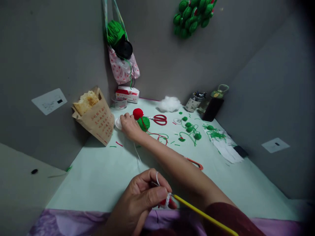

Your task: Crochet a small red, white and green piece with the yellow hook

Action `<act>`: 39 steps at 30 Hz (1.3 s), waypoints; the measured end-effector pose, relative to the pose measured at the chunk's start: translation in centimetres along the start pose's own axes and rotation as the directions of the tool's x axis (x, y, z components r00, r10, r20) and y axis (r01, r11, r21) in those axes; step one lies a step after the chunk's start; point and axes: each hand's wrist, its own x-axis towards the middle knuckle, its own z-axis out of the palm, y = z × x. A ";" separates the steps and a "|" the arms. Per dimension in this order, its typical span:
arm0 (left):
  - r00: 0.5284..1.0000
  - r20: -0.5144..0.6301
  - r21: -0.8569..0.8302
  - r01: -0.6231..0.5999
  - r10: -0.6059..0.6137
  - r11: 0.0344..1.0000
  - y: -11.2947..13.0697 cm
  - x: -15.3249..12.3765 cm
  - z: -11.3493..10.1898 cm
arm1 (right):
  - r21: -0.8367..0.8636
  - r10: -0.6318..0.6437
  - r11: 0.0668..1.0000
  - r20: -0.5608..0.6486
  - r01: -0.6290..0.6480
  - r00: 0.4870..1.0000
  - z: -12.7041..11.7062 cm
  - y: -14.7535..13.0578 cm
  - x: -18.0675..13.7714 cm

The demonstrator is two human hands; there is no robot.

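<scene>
Head view: we see the white ball (pixel 118 123) beyond our left hand (pixel 145 196), up and to its left, with our right hand (pixel 130 126) the nearer one — right at it, that arm slanting across from the lower right. Our right fingers curl over the ball's edge; we cannot tell how firmly they grip. Our left thumb and fingers pinch the small red and white piece (pixel 167 200), and a white loop crosses a finger. The hook (pixel 204 214) sits at the piece, its long axis sloping down to the right — away from the ball — with no hand on its yellow handle. A white strand (pixel 136 152) hangs below our right hand, towards the left. The red ball (pixel 138 114) and green ball (pixel 144 124) lie just right of our right hand.
</scene>
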 end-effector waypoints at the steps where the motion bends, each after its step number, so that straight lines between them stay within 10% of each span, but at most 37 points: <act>1: 1.000 -0.001 -0.004 0.004 -0.004 1.000 0.0 0.0 0.0 | -0.010 -0.022 1.000 -0.006 0.021 1.000 0.2 0.0 -0.2; 14: 1.000 -0.001 0.029 -0.003 0.003 1.000 0.0 -0.1 0.4 | -0.104 -0.393 0.918 -0.099 0.383 0.914 1.4 -1.2 -5.6; 39: 0.999 0.037 0.095 -0.003 0.000 0.996 -2.2 1.0 0.6 | -0.066 -0.171 0.984 -0.064 0.167 0.983 0.2 0.1 -8.2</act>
